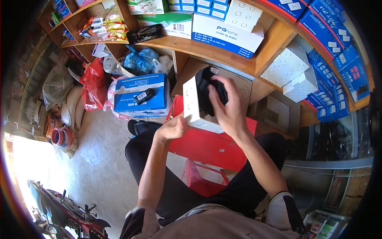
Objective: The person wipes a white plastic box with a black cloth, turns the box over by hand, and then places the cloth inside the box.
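Note:
In front of me a white box with round marks on its lower face stands tilted over a red table. My left hand is at the box's lower left corner, its thumb showing and its other fingers mostly hidden, so its grip is unclear. My right hand is closed on a black cloth-like item with a small white label, which lies against or partly in the box; I cannot tell which. Behind them is a brown cardboard box.
A blue carton with a small black device on top stands to the left, near a red plastic bag. Wooden shelves hold boxed goods ahead and right. A red stool is between my legs; a motorbike is lower left.

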{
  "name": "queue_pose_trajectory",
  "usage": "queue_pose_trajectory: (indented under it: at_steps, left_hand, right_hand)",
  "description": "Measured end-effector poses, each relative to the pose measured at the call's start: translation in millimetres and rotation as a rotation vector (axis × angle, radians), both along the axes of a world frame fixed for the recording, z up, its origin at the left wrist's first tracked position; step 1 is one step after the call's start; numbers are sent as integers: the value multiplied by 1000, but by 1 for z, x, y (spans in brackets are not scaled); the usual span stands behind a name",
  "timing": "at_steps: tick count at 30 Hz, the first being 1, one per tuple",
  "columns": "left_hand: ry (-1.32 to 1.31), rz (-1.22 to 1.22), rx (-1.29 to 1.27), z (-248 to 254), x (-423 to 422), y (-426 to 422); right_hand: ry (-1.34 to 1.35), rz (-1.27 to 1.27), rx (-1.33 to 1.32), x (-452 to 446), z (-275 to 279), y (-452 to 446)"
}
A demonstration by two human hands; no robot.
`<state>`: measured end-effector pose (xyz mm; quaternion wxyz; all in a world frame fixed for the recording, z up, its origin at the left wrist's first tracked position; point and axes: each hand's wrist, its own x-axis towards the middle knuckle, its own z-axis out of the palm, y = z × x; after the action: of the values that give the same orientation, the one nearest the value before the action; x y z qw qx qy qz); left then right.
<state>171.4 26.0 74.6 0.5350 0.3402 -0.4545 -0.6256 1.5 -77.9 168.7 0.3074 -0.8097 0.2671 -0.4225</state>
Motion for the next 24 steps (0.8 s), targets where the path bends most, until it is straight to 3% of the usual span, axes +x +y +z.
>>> queue_pose_trajectory:
  at_steps: [5, 7, 8, 9, 11, 17, 19, 20, 24]
  left_hand:
    - [-84, 224, -132, 41, -21, 2]
    - [-129, 325, -202, 44, -29, -5]
    - [-214, 373, -383, 42, -36, -11]
    - [-214, 373, -381, 43, -43, -9]
    - [-287, 431, -134, 47, -56, 0]
    - [26, 592, -140, 44, -72, -17]
    - [94, 671, -281, 46, -76, -25]
    - [111, 550, -237, 44, -71, -21]
    - [131, 523, -249, 40, -66, -26]
  right_hand:
    - [98, 56, 73, -3, 14, 0]
    - [-46, -46, 236, 1, 11, 0]
    - [-58, -49, 221, 1, 13, 1]
    - [-69, -50, 207, 1, 15, 2]
    - [-57, -64, 102, 5, 9, 3]
    - [-22, -127, 15, 7, 7, 15]
    - [7, -109, -38, 6, 8, 19]
    - [-28, -50, -5, 7, 10, 21]
    - [55, 161, 281, 3, 21, 10]
